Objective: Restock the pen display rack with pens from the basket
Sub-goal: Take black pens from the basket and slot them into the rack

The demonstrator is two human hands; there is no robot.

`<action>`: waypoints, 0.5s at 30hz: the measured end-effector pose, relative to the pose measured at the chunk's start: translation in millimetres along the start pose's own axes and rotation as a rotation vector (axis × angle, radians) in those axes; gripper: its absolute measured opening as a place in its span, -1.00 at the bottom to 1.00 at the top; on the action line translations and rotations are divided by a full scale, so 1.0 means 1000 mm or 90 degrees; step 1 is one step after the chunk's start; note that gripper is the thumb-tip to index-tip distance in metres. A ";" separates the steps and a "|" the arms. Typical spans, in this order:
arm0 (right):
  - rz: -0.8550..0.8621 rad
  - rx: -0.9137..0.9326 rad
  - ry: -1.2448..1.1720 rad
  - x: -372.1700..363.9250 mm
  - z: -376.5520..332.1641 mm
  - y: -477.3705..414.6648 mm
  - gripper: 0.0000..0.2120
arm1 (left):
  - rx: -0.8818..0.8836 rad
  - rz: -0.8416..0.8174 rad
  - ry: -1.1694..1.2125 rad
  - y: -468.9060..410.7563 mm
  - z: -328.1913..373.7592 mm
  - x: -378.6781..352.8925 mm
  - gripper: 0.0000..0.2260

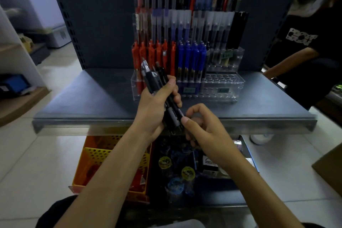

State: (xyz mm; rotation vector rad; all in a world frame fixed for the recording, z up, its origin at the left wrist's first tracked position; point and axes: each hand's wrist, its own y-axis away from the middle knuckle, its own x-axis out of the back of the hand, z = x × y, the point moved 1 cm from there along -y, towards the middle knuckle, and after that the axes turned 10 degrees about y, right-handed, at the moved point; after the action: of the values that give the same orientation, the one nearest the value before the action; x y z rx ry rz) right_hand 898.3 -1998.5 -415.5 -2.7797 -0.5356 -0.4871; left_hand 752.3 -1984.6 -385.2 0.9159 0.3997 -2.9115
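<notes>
Shelf [83, 98]: grey metal, pen rack [220, 90] at back middle.
Left hand [157, 103]: grips black pens [154, 77] above front edge.
Right hand [205, 133]: pinches one pen's lower tip.
Basket [92, 152]: orange, under front edge.

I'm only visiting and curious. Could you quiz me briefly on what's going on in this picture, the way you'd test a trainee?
1. True or false: the left hand grips a bundle of black pens.
2. Which part of the front row of the clear display rack has empty holes? A) left end B) middle C) right end
3. Fill in: the thumb and forefinger of the right hand pinch the ___ end of one pen in the bundle.

Key: 1 true; 2 C; 3 lower.
</notes>
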 end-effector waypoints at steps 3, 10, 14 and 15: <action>0.010 0.021 0.027 0.001 0.001 0.001 -0.88 | 0.012 0.041 -0.072 0.004 -0.001 0.001 -0.92; 0.084 -0.018 -0.069 0.014 -0.001 0.001 -0.95 | -0.036 0.122 -0.263 0.007 0.001 0.007 -0.79; 0.080 -0.038 -0.314 0.025 -0.007 0.000 -0.90 | -0.039 0.101 -0.279 0.008 0.003 0.007 -0.83; 0.080 -0.035 -0.360 0.025 -0.008 0.000 -0.80 | -0.039 0.090 -0.287 0.008 0.002 0.007 -0.84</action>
State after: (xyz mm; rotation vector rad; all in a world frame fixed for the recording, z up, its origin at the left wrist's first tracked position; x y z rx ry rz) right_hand 918.2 -1992.9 -398.9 -2.9659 -0.4551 0.3326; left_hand 746.2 -1993.2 -389.3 0.2501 0.3675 -2.8355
